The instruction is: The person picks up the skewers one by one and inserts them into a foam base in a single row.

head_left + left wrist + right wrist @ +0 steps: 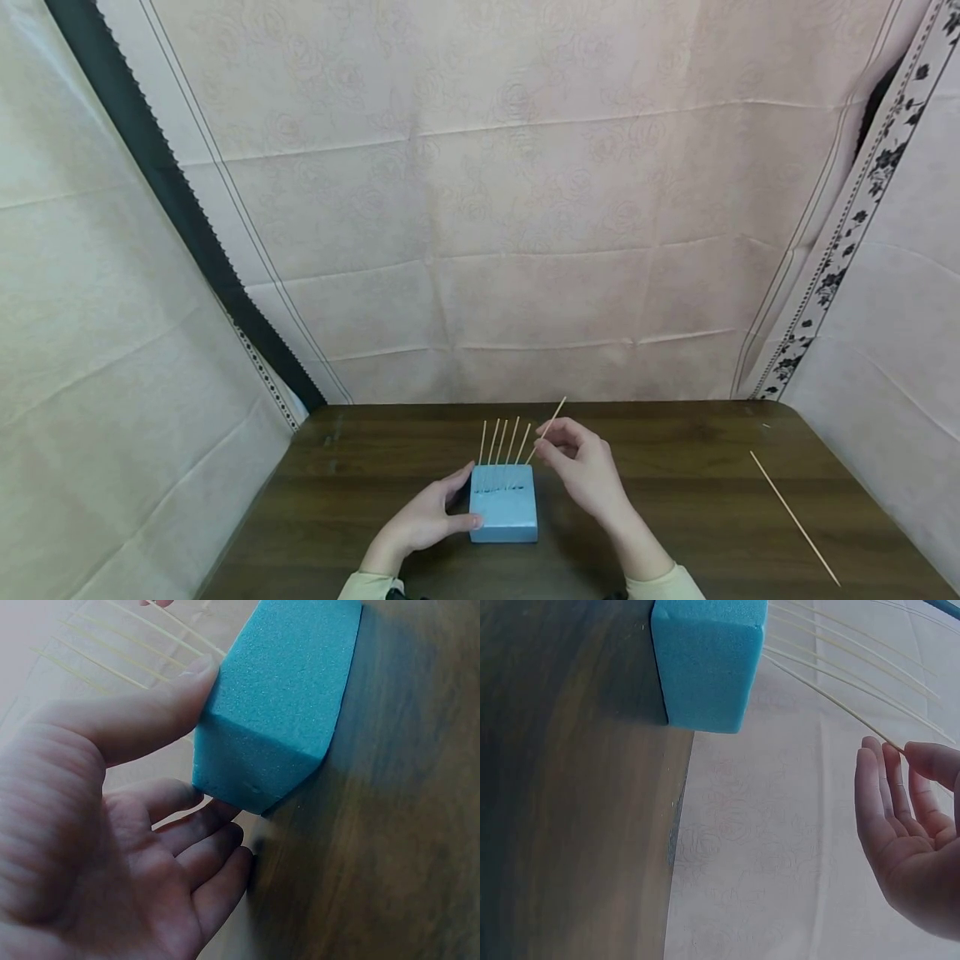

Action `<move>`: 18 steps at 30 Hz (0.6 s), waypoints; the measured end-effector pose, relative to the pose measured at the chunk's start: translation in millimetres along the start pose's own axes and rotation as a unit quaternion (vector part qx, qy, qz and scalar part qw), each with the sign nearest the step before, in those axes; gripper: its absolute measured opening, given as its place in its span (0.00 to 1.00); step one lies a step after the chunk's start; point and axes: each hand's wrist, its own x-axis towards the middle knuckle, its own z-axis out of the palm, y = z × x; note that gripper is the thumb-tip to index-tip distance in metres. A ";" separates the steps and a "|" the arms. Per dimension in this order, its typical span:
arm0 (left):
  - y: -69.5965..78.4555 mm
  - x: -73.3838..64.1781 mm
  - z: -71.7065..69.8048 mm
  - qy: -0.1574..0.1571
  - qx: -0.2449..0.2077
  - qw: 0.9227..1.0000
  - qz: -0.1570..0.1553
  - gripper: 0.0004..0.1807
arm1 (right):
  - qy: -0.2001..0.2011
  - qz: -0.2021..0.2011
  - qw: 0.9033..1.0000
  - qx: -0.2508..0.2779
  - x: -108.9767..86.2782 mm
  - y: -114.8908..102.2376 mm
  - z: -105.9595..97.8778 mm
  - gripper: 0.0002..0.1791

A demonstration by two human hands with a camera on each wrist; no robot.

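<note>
A light blue foam block stands on the table in front of me. Several thin wooden skewers stick up from its top in a row, leaning slightly apart. My left hand grips the block's left side; in the left wrist view, its thumb presses one edge of the foam and the fingertips bear on another. At the row's right end, my right hand pinches another skewer between thumb and fingertips. That skewer tilts right, its lower end at the block's top right corner.
One loose skewer lies slantwise on the dark wooden table, far to the right. Pale patterned cloth hangs behind the table's back edge, with more cloth at both sides.
</note>
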 end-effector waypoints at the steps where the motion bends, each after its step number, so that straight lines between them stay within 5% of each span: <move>1: -0.1 0.0 0.0 0.000 0.000 1.000 0.000 0.51 | 0.000 0.000 1.000 -0.002 -0.1 -0.5 0.0 0.05; 18: -0.7 1.1 0.2 0.002 0.006 1.000 0.004 0.51 | 0.010 -0.010 0.999 -0.035 0.3 -0.9 -0.3 0.07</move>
